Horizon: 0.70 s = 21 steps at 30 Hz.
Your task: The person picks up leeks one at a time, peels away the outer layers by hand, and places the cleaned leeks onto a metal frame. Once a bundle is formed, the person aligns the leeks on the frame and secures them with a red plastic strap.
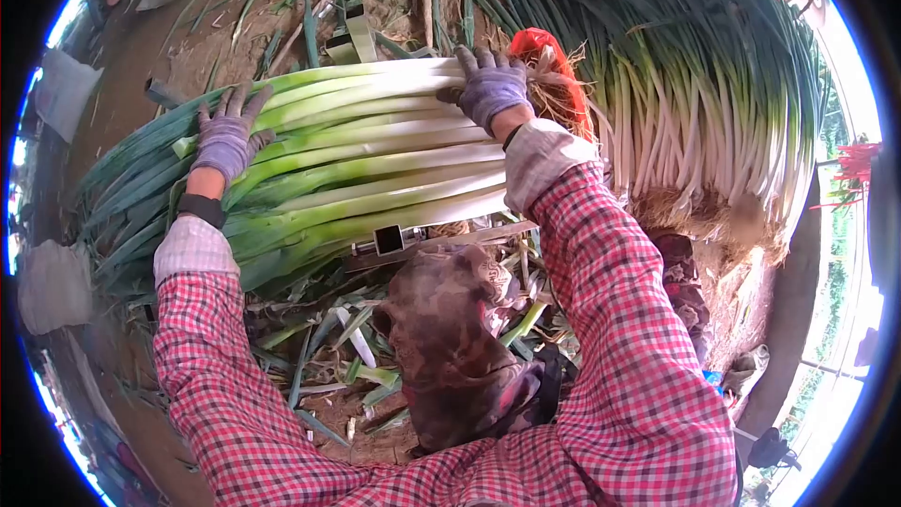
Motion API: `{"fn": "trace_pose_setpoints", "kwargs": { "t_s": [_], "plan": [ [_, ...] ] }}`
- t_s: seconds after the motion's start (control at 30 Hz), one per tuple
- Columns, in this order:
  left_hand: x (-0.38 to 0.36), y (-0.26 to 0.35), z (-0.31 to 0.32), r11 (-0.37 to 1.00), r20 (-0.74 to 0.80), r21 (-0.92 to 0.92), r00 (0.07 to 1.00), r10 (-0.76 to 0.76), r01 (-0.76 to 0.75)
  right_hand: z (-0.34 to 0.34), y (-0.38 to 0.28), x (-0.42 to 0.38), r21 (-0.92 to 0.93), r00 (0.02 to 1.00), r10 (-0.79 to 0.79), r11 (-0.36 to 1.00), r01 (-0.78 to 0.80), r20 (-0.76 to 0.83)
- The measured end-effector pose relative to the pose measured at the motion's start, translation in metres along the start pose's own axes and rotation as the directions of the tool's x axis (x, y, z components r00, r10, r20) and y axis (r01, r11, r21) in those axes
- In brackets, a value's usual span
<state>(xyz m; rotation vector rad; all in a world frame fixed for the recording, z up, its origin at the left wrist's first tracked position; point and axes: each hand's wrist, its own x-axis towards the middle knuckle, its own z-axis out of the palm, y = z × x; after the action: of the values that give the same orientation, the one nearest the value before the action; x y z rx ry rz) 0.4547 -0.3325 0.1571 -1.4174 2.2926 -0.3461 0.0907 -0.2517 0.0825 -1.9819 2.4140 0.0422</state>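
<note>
A bundle of long leeks [375,145] lies sideways before me, white stalks to the right and dark green leaves to the left. My left hand [228,136], in a purple and grey glove, rests with fingers spread on the green part. My right hand [490,84], gloved alike, lies with its fingers apart on the white stalks near the root end. Beside it, a red wrap [572,99] surrounds part of the roots. The bundle lies over a metal frame [389,240], whose square tube end shows below the stalks.
At the right lies a large pile of leeks [694,103], roots toward me. Cut leaf scraps [352,338] litter the ground around my knee [450,338]. Another metal piece [352,38] stands beyond the bundle. A pale cloth or bag [54,286] is at the far left.
</note>
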Motion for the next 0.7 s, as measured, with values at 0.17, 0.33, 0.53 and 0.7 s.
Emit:
{"fn": "trace_pose_setpoints", "kwargs": {
  "t_s": [0.17,0.33,0.53,0.7],
  "plan": [
    [0.014,-0.009,0.023,1.0,0.087,0.006,0.996,0.025,-0.025,0.008,0.006,0.001,0.051,0.992,-0.084,0.995,0.088,-0.09],
    [0.038,-0.03,0.063,0.999,-0.026,0.014,0.998,0.048,-0.048,-0.009,0.003,0.001,0.157,0.999,-0.033,0.987,0.033,-0.002],
    [0.027,-0.005,0.028,0.98,0.198,0.187,0.974,-0.107,0.07,-0.022,0.009,0.0,0.242,0.98,-0.033,0.97,-0.016,0.197],
    [0.002,0.046,-0.056,0.977,0.302,0.215,0.95,-0.083,0.017,-0.093,0.073,-0.106,0.51,0.916,-0.366,0.764,0.396,-0.164]
  ]
}}
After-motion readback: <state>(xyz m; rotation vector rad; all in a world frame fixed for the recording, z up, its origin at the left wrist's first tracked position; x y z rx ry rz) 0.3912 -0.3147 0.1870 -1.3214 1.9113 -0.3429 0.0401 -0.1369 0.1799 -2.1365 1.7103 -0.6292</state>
